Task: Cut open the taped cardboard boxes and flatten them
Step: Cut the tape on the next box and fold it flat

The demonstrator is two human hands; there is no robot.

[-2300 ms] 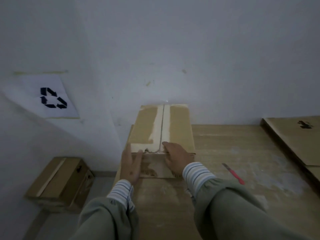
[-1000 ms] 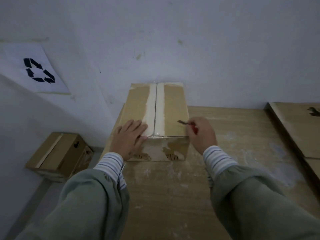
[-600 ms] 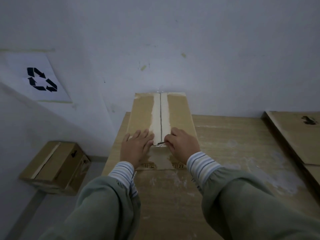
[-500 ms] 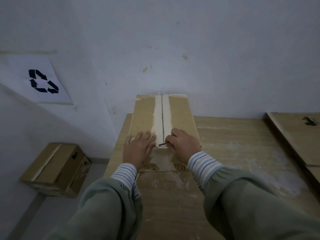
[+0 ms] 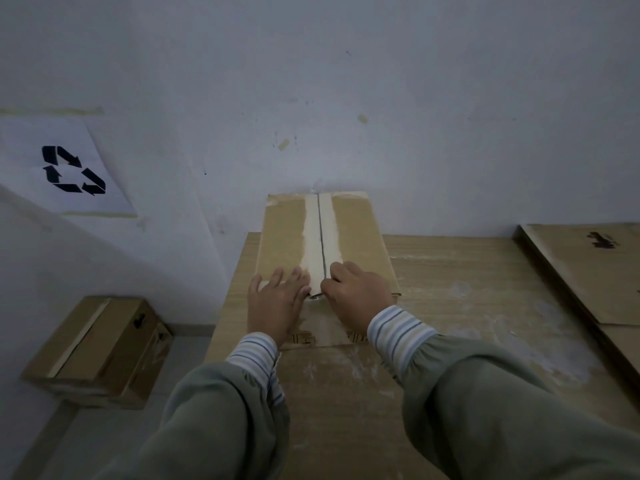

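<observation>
Your taped cardboard box (image 5: pixel 349 233) sits on the desk (image 5: pixel 467 306) at the far left corner, its far end close to the wall (image 5: pixel 346 81), long axis running 12 to 6. A pale tape strip (image 5: pixel 313 244) runs down the middle of the top with a dark seam line along it.

Your left hand (image 5: pixel 275 306) lies flat on the box top at the near end, left of the seam, fingers straight and spread, holding nothing, just pressing down. Your right hand (image 5: pixel 356 296) is curled into a fist just right of the seam, gripping a cutter (image 5: pixel 317 296); only a small metallic bit shows between the two hands at the near end of the seam, the handle is hidden in the fist.

Flattened cardboard sheets (image 5: pixel 588 271) lie on the desk at 3 o'clock, well apart from the box. Second taped box (image 5: pixel 100 348) sits on the floor at 9 o'clock, below the desk's left edge. A recycling sign (image 5: pixel 65 168) is taped to the left wall at 10 o'clock. Desk surface shows white scuff marks.
</observation>
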